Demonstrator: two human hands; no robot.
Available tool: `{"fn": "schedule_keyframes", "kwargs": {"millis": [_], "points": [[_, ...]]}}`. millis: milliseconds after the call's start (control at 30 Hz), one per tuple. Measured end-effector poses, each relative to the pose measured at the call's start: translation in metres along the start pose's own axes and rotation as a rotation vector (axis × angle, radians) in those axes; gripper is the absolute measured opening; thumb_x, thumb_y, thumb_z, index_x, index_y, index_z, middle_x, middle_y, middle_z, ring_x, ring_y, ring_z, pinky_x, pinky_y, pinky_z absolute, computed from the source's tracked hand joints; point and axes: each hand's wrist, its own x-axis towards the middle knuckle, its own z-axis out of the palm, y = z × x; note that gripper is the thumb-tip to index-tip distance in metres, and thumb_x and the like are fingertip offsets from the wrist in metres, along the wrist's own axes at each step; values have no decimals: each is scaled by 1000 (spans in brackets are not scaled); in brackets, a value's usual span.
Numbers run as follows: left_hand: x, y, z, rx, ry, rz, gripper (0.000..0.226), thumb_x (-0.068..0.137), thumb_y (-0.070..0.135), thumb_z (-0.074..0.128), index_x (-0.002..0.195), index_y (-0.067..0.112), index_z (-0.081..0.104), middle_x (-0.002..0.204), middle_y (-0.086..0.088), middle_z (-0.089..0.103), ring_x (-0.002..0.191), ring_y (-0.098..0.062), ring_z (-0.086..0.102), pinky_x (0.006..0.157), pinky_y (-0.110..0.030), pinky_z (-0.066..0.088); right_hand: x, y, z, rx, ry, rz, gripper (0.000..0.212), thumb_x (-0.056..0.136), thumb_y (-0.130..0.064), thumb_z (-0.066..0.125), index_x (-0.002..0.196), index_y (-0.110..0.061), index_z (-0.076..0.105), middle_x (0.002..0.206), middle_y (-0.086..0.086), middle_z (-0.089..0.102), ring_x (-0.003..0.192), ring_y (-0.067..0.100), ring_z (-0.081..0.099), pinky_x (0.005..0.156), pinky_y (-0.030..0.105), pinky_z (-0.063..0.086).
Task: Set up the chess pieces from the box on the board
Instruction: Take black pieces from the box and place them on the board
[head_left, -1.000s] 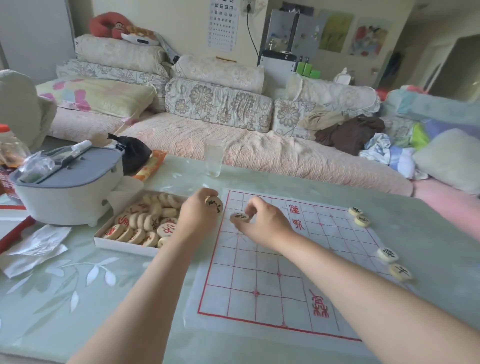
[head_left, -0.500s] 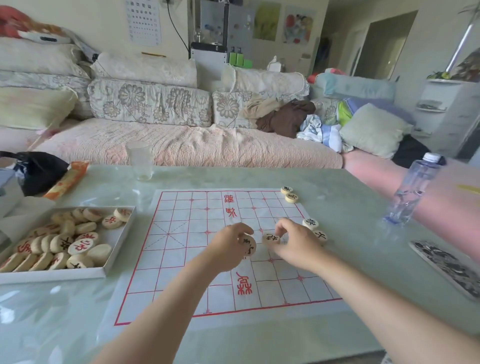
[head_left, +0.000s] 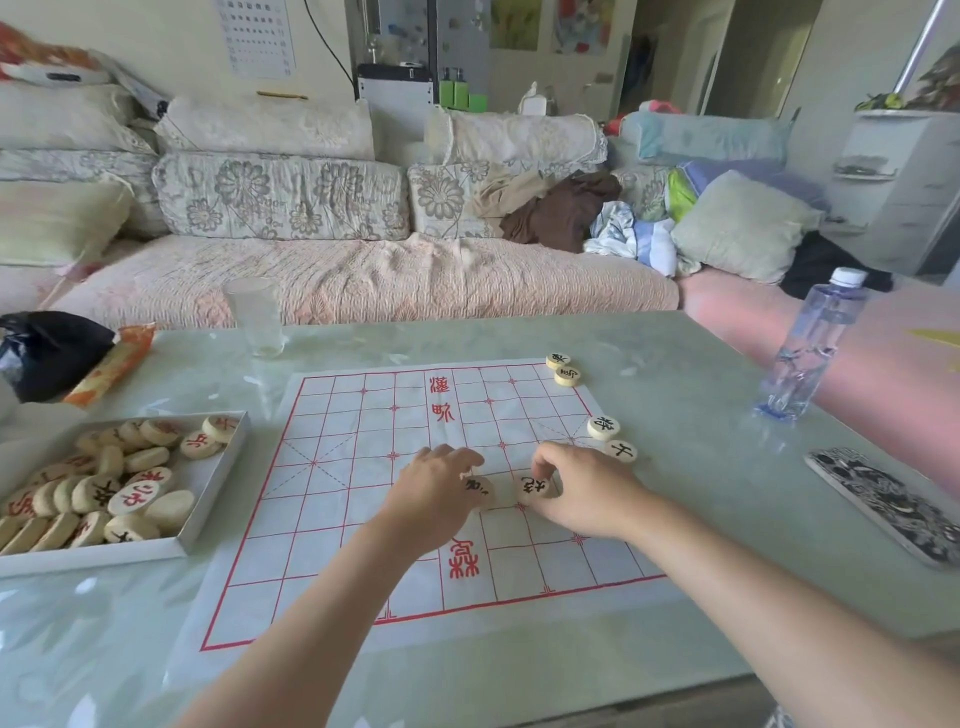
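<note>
While a long sofa (head_left: 363, 280) heaped with floral cushions and loose clothes fills the back of the room, a person's bare arms reach over the pale green, glossy surface (head_left: 701, 519) in front of it. A white paper board (head_left: 337, 519) lies flat at the middle, ruled in red lines, with large red seal-style characters printed across its central band; I cannot read them from here. The shallow white box (head_left: 215, 488) sits just left of the board, full of cream discs marked in red or black characters, some face down.

A clear plastic water bottle (head_left: 810, 353) with a white cap stands well to the right, its label unreadable, and an empty drinking glass (head_left: 255, 317) stands beyond the board's far left corner.

The left hand (head_left: 436, 493) curls its fingers over a black-lettered piece (head_left: 478, 488) on the board's near right part. Just beside it, the right hand (head_left: 587, 493) pinches a second black-lettered piece (head_left: 534, 488) between thumb and fingers. Whether either disc rests on the paper cannot be told.

Four more black-lettered discs lie along the board's right edge: a touching pair (head_left: 567, 375) at the far corner, and another pair (head_left: 602, 427) near the right hand, one of them reading 士.
</note>
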Motion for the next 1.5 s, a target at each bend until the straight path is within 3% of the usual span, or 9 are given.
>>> {"fn": "schedule_keyframes", "kwargs": {"millis": [100, 233, 367, 467, 600, 967, 1167, 1333, 1500], "points": [[2, 1, -1, 47, -101, -3, 51, 90, 44, 53, 139, 31, 45, 133, 6, 49, 123, -17, 39, 100, -34, 40, 1, 0, 3, -35, -16, -39, 21, 84, -50, 58, 100, -38, 49, 107, -21, 55, 91, 7, 56, 64, 24, 38], [9, 1, -9, 110, -203, 21, 49, 86, 41, 60, 133, 30, 51, 126, 3, 51, 120, -19, 40, 97, -33, 41, 6, -1, 5, -35, -5, -56, 18, 89, -45, 58, 103, -37, 52, 110, -18, 56, 94, 10, 55, 59, 19, 32], [22, -4, -14, 29, -163, 17, 52, 81, 35, 69, 130, 27, 55, 122, 2, 53, 111, -19, 49, 90, -31, 47, 23, -1, 4, 20, 40, -29, 17, 88, -45, 59, 99, -36, 51, 110, -16, 57, 91, 9, 56, 70, 27, 43], [33, -12, -16, -70, -126, 2, 57, 78, 25, 74, 131, 25, 53, 119, 3, 53, 101, -16, 55, 84, -29, 53, 44, 0, 2, 70, 104, 38, 16, 89, -48, 57, 99, -35, 54, 105, -18, 57, 83, 3, 54, 61, 20, 35], [45, -32, -17, -134, -87, -62, 51, 76, 23, 76, 125, 24, 59, 117, 2, 53, 99, -17, 55, 78, -24, 50, 88, 9, 4, 30, 157, 92, 18, 90, -50, 56, 99, -35, 55, 110, -20, 57, 89, 7, 54, 65, 27, 36], [61, -65, -13, -186, -134, -146, 54, 74, 37, 78, 124, 28, 58, 116, 7, 55, 99, -16, 56, 81, -26, 51, 215, 27, -4, -50, 195, 175, 25, 91, -43, 60, 107, -24, 59, 119, -3, 63, 108, 22, 58, 88, 34, 48], [61, -64, -16, -179, -151, -155, 54, 74, 34, 80, 124, 28, 59, 117, 5, 55, 98, -17, 57, 83, -29, 53, 223, 23, 11, -125, 157, 208, 19, 92, -33, 56, 109, -24, 60, 126, 3, 58, 113, 27, 56, 90, 32, 41], [55, -57, -18, -210, -117, -146, 51, 72, 32, 81, 117, 29, 58, 109, 6, 57, 89, -14, 59, 71, -26, 55, 192, 2, 8, -23, 257, 176, 22, 95, -30, 52, 115, -27, 61, 125, 1, 50, 107, 27, 57, 83, 31, 42], [49, -38, -25, -268, -29, -174, 53, 72, 24, 81, 118, 26, 55, 113, 2, 55, 87, -18, 61, 67, -26, 52, 133, -36, 21, 367, 123, 82, 13, 96, -30, 54, 93, -27, 66, 93, -11, 67, 77, 8, 60, 68, 25, 45]]}}
